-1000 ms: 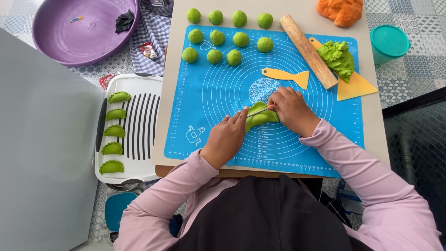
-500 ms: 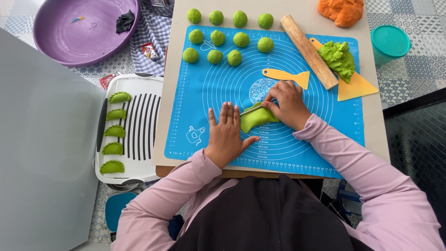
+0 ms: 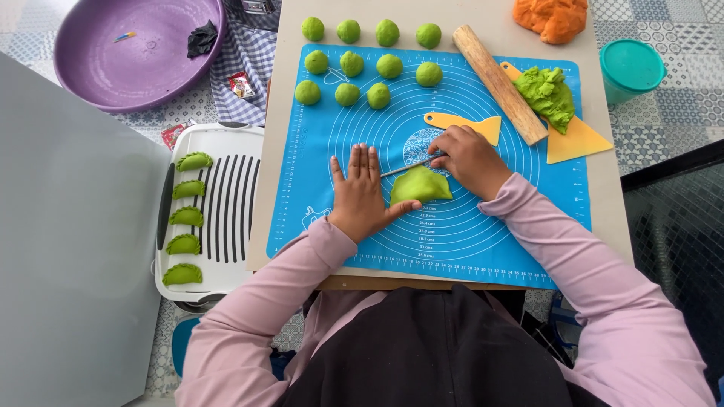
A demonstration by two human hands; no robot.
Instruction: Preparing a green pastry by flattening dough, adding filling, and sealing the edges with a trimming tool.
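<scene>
A folded green dough piece (image 3: 420,185), shaped like a half-moon, lies on the blue silicone mat (image 3: 347,136). My left hand (image 3: 362,192) rests flat on the mat just left of it, fingers spread, thumb touching its lower edge. My right hand (image 3: 469,160) grips a thin metal tool (image 3: 407,167) whose tip lies along the top edge of the dough piece.
Several green dough balls (image 3: 367,56) sit at the mat's top. A wooden rolling pin (image 3: 500,83), yellow scrapers (image 3: 577,139), a green dough lump (image 3: 549,94), orange dough (image 3: 552,16) and a teal cup (image 3: 630,68) are at right. A white tray (image 3: 226,218) with shaped pieces and a purple bowl (image 3: 136,53) are at left.
My left hand came off the dough piece and flattened on the mat beside it. My right hand shifted up and right, laying the tool along the dough's top edge.
</scene>
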